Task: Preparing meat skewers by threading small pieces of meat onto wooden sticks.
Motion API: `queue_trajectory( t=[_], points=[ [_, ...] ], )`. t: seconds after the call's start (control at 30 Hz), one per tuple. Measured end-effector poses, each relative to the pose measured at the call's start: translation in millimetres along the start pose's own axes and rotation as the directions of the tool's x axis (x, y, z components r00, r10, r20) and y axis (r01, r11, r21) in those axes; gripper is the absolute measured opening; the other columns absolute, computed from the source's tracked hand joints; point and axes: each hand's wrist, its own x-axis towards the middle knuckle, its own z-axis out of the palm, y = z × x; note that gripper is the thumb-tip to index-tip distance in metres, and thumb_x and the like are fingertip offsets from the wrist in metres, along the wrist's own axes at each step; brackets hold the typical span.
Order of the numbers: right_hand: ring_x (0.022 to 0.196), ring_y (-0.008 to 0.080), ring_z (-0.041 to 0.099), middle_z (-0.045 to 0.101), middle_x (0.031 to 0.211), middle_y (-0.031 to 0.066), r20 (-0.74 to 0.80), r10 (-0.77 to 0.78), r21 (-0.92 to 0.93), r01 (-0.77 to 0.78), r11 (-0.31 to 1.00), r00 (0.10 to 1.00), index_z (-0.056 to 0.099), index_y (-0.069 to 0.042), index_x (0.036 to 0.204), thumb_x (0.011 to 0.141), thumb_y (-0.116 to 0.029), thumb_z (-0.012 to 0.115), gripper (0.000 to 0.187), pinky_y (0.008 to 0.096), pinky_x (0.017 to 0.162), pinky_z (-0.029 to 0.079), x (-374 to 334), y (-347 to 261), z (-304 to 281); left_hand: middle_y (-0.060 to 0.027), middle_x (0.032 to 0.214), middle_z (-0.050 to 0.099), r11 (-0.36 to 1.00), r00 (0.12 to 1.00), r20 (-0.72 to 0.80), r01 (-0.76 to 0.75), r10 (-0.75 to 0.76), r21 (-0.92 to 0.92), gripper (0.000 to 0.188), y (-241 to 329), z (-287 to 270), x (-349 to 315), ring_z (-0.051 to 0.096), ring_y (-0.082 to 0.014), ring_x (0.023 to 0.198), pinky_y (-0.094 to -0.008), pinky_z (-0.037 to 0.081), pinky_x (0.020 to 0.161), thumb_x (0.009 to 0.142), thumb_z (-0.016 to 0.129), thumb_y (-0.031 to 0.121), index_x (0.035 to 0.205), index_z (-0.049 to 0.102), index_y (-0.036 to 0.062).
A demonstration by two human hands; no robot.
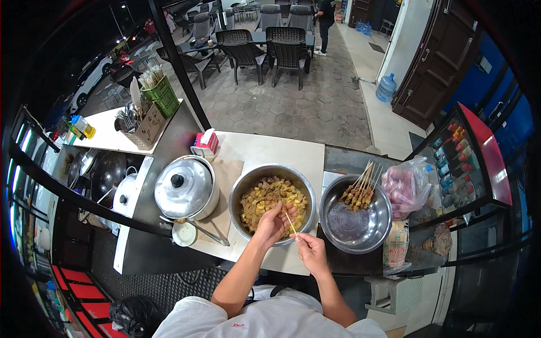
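Observation:
A steel bowl point(237, 186) of yellowish marinated meat pieces point(265, 194) stands in front of me. Over its near edge, my right hand point(311, 252) pinches the lower end of a thin wooden skewer point(291, 223). The stick slants up and left to my left hand point(273, 223), whose curled fingers close near its upper end. What those fingers hold is too small to make out. To the right, a second steel bowl point(355, 234) holds several loaded meat skewers point(357, 197), their bare stick ends leaning on the far rim.
A lidded pot point(183, 186) stands left, near a small white bowl point(184, 234) and a ladle point(217, 236). Behind are a tissue box point(207, 143) and a cutlery basket point(143, 130). Right of the bowls lie a plastic bag of reddish contents point(403, 188) and a printed packet point(396, 245).

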Motion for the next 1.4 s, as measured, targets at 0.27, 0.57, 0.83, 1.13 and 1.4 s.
queue_trajectory(
  t=[0.27, 0.57, 0.83, 1.13, 1.4],
  points=[
    [0.050, 0.0024, 0.040, 0.050, 0.056, 0.0007, -0.143, -0.290, -0.355, 0.225, 0.908, 0.946, 0.063, 0.003, 0.098, 0.086, -0.010, 0.057, 0.018, 0.0209, 0.044, 0.032, -1.4, -10.8, 6.5, -0.0111, 0.097, 0.062, 0.962, 0.983, 0.037, -0.185, 0.181, 0.201, 0.033, 0.9, -13.5, -0.1, 0.057, -0.0172, 0.087, -0.0309, 0.044, 0.078, 0.091, 0.051, 0.026, 0.107, 0.058, -0.0027],
    [0.050, 0.0014, 0.041, 0.053, 0.057, 0.0032, -0.119, -0.394, -0.454, 0.303, 0.838, 0.912, 0.062, 0.005, 0.099, 0.086, -0.007, 0.056, 0.019, 0.0211, 0.044, 0.033, -4.2, -3.9, 13.8, -0.0071, 0.088, 0.063, 0.851, 0.957, -0.008, -0.254, 0.290, 0.459, 0.022, 5.1, -1.8, -4.4, 0.057, -0.0115, 0.080, -0.0258, 0.045, 0.073, 0.089, 0.055, 0.014, 0.099, 0.062, -0.0045],
    [0.041, 0.0025, 0.031, 0.038, 0.049, -0.0044, 0.187, 0.199, 0.632, -0.273, 0.726, 0.962, 0.063, 0.002, 0.102, 0.091, -0.010, 0.051, 0.020, 0.0211, 0.039, 0.023, -9.6, -10.1, 9.4, -0.0108, 0.094, 0.063, 0.880, 0.948, -0.044, -0.275, 0.316, 0.387, 0.022, -1.9, 5.6, -9.2, 0.058, -0.0142, 0.085, -0.0270, 0.046, 0.080, 0.088, 0.055, 0.011, 0.099, 0.061, -0.0077],
    [0.039, 0.0025, 0.024, 0.031, 0.048, -0.0062, -0.146, -0.432, -0.294, 0.378, 0.878, 0.890, 0.060, 0.001, 0.102, 0.093, -0.013, 0.047, 0.021, 0.0224, 0.039, 0.021, -2.3, 18.7, 25.9, -0.0100, 0.091, 0.064, 0.907, 0.954, -0.024, -0.275, 0.297, 0.318, 0.024, 2.2, 3.5, -9.9, 0.059, -0.0121, 0.082, -0.0244, 0.046, 0.076, 0.089, 0.055, 0.013, 0.100, 0.061, -0.0072],
    [0.046, 0.0005, 0.029, 0.035, 0.054, -0.0079, -0.010, 0.000, 0.075, 0.001, 0.997, 1.000, 0.061, 0.001, 0.099, 0.093, -0.014, 0.047, 0.021, 0.0195, 0.042, 0.023, -8.9, 0.6, 15.6, -0.0095, 0.090, 0.063, 0.953, 0.975, -0.036, -0.206, 0.219, 0.220, 0.024, 1.0, 1.0, -8.8, 0.059, -0.0125, 0.082, -0.0246, 0.047, 0.075, 0.090, 0.054, 0.012, 0.104, 0.058, -0.0070]
  ],
)
